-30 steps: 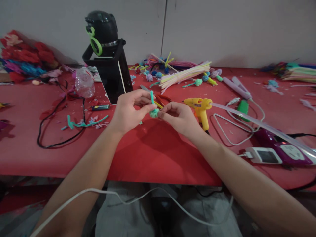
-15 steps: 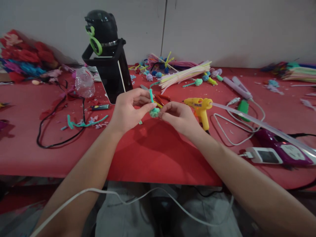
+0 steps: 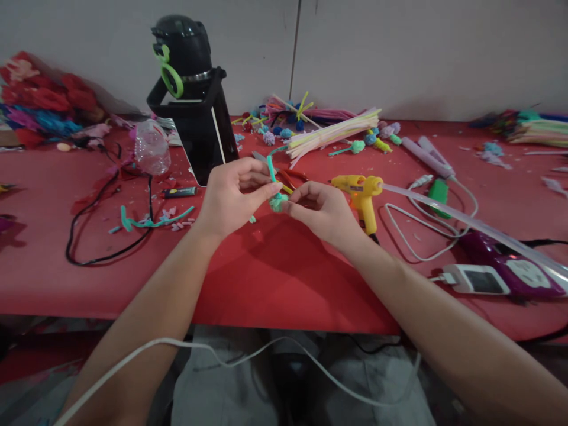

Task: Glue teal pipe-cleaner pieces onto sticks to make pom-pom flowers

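Observation:
Between my hands, above the red table [image 3: 284, 278], is a mint-green pipe-cleaner flower [image 3: 278, 203] with a fuzzy round head and a stem sticking up. My left hand [image 3: 237, 192] pinches it by the stem between thumb and fingers. From the other side, my right hand [image 3: 317, 210] has its thumb and forefinger closed at the edge of the fuzzy head. Orange-handled pliers or scissors [image 3: 295, 176] lie just behind my fingers, partly hidden. A yellow hot glue gun [image 3: 361, 195] with a long clear glue stick stands right of my right hand.
A black bottle in a holder [image 3: 199, 130] stands behind my left hand. A pale pipe-cleaner bundle [image 3: 332, 136] lies at the back. Cut bits and a bent green pipe cleaner [image 3: 157, 223] lie left. A purple power strip [image 3: 510, 266] and white cable are right.
My right fingertips have shifted very slightly left against the fuzzy head, and the stem tilts a little more to the left. Both hands keep their pinch.

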